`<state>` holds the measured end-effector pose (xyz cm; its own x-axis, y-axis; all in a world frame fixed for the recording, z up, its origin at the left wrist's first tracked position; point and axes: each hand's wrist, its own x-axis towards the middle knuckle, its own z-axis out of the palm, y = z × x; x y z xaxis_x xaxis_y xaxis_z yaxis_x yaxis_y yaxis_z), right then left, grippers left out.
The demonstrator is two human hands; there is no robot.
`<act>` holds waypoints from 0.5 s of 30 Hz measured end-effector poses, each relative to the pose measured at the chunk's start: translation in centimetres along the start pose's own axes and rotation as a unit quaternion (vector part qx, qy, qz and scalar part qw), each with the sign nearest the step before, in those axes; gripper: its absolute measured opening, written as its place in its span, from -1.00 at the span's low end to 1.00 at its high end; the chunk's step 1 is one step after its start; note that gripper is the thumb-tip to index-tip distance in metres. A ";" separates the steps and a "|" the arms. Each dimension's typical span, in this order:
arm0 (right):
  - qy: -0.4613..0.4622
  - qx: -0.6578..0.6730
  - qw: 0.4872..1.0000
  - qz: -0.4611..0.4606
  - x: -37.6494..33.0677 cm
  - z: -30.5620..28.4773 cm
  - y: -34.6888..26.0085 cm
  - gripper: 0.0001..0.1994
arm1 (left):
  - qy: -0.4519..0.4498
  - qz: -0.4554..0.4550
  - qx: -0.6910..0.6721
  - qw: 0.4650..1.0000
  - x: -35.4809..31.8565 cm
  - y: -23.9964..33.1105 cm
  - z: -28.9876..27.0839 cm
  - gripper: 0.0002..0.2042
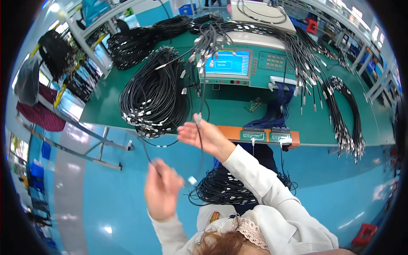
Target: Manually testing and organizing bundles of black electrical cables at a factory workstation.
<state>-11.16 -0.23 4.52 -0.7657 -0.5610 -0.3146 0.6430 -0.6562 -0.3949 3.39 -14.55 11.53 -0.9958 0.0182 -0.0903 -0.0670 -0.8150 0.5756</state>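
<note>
My left hand is closed around a black cable that runs up toward the big coil; motion blurs the fingers. Palm up, with fingers stretched out, my right hand is at the table's front edge. A second thin cable crosses that palm, and its small pale connector lies by the thumb. Between the hands hangs a white plug, close to my left fingertips. The large coil of black cables with white ends rests on the green table, just beyond my hands.
Behind my right hand stands a tester with a lit screen. An orange strip bears green circuit boards wired with dark blue leads. More cable bundles lie right, at the back left and on my lap.
</note>
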 end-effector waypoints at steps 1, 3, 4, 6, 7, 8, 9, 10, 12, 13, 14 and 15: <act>0.027 0.002 0.999 -0.018 0.1 -0.9 -0.7 -0.65 | 0.005 -0.029 0.013 0.999 -2.4 -0.5 0.0 -0.73; -0.047 -0.004 0.997 -0.059 -1.0 -5.4 -2.0 -0.71 | -0.034 -0.029 0.043 0.998 -5.4 1.2 -2.1 -0.77; -0.070 -0.105 0.988 -0.090 -4.1 -5.4 -2.9 -0.73 | 0.005 0.001 0.024 1.000 -6.1 2.9 -3.6 -0.76; -0.055 -0.206 0.977 -0.033 -10.9 -5.4 -3.2 -0.74 | 0.085 0.048 -0.042 0.994 -5.7 7.1 -6.1 -0.74; 0.002 -0.251 0.968 -0.027 -14.0 -5.3 -2.1 -0.74 | 0.123 0.066 -0.084 0.987 -4.8 9.3 -7.3 -0.74; -0.012 -0.331 0.943 -0.021 -17.2 -5.0 -2.1 -0.73 | 0.117 0.078 -0.059 0.988 -4.0 11.5 -8.7 -0.76; 0.031 -0.376 0.926 -0.017 -20.1 -4.6 -2.0 -0.73 | 0.111 0.089 -0.033 0.989 -3.2 13.6 -10.1 -0.78; 0.052 -0.372 0.926 -0.021 -22.8 -5.5 -1.9 -0.74 | 0.113 0.108 -0.006 0.988 -2.2 15.6 -11.4 -0.79; 0.108 -0.347 0.922 -0.133 -27.1 -9.2 -1.1 -0.75 | 0.103 0.142 0.041 0.984 -0.1 19.6 -14.1 -0.81; 0.187 -0.332 0.904 -0.191 -29.2 -9.8 -1.3 -0.79 | 0.086 0.153 0.058 0.983 0.9 20.5 -15.0 -0.81; 0.233 -0.330 0.873 -0.272 -31.1 -10.7 -1.4 -0.82 | 0.209 0.185 0.115 0.953 1.8 20.0 -12.8 -0.79; 0.281 -0.279 0.848 -0.353 -32.6 -10.3 -2.0 -0.85 | 0.323 0.212 0.179 0.905 2.7 19.1 -10.9 -0.77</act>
<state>12.40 24.58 6.65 -0.9442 0.3026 -0.1297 0.0350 -0.2995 -0.9534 0.12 -36.40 13.49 -0.7006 -0.6880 -0.1890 0.1806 -0.4272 0.8859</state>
